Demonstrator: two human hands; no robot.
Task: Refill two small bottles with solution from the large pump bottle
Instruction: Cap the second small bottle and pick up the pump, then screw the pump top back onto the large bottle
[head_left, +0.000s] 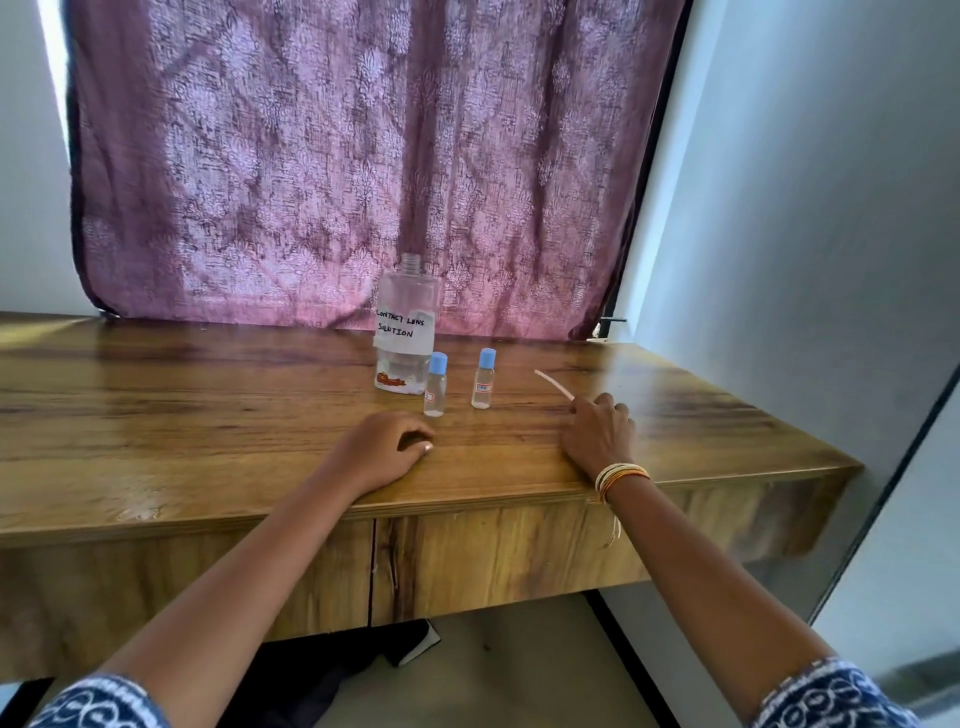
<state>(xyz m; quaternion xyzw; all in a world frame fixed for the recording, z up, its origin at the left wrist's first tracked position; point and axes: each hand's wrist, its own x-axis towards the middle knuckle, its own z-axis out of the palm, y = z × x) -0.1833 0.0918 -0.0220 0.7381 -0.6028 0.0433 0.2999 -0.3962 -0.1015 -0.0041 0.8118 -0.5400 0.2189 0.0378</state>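
A large clear bottle (407, 325) with a handwritten "contact lens solution" label stands at the back of the wooden table (208, 415); its neck is open and no pump is on it. Two small clear bottles with blue caps stand upright in front of it, one on the left (435, 385) and one on the right (484, 380). My left hand (387, 449) rests on the table just in front of the left small bottle, fingers curled, holding nothing. My right hand (597, 434) lies to the right of the bottles, closed over the pump, whose thin white tube (554, 385) sticks out toward the back left.
A purple patterned curtain (363, 156) hangs right behind the table. A pale wall (805, 208) closes off the right side. The table's front edge runs under my wrists, with a drawer front below. Dark cloth lies on the floor under the table.
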